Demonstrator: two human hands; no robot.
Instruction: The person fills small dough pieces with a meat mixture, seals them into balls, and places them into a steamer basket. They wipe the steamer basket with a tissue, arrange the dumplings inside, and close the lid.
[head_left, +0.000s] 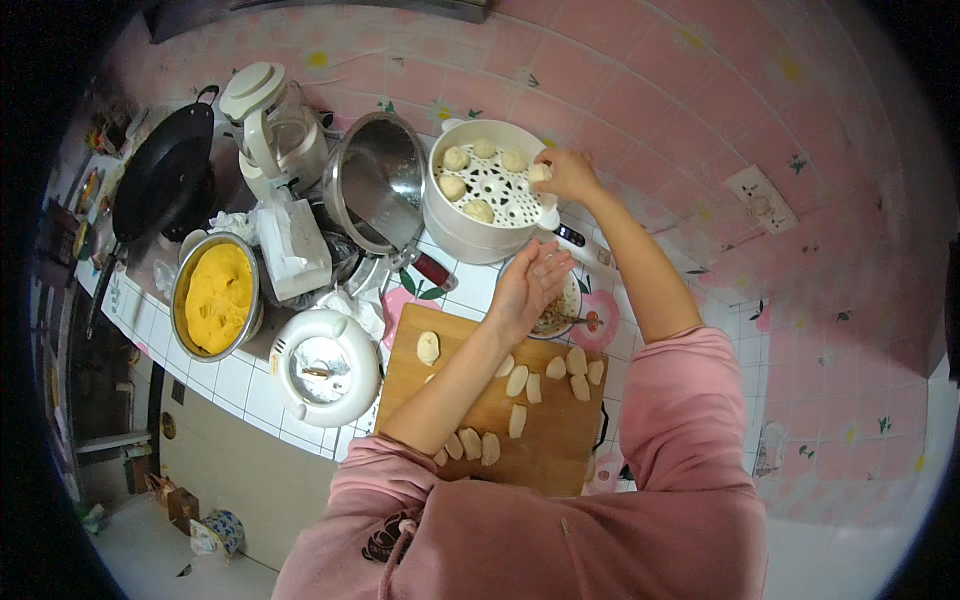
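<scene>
With its fingers around a round dough bun, my right hand is at the right rim of a white steamer pot. Several other buns sit on the perforated white tray inside it. My left hand is held palm up with nothing in it, in front of the steamer and above a bowl of chopped filling with a utensil in it. Below lies a wooden cutting board with several dough pieces; my left forearm hides part of it.
On the left stand a metal bowl of yellow dough, a white lid with a glass centre, a steel pot with a red-handled cleaver, a glass-and-white kettle and a black wok. A tiled wall rises behind.
</scene>
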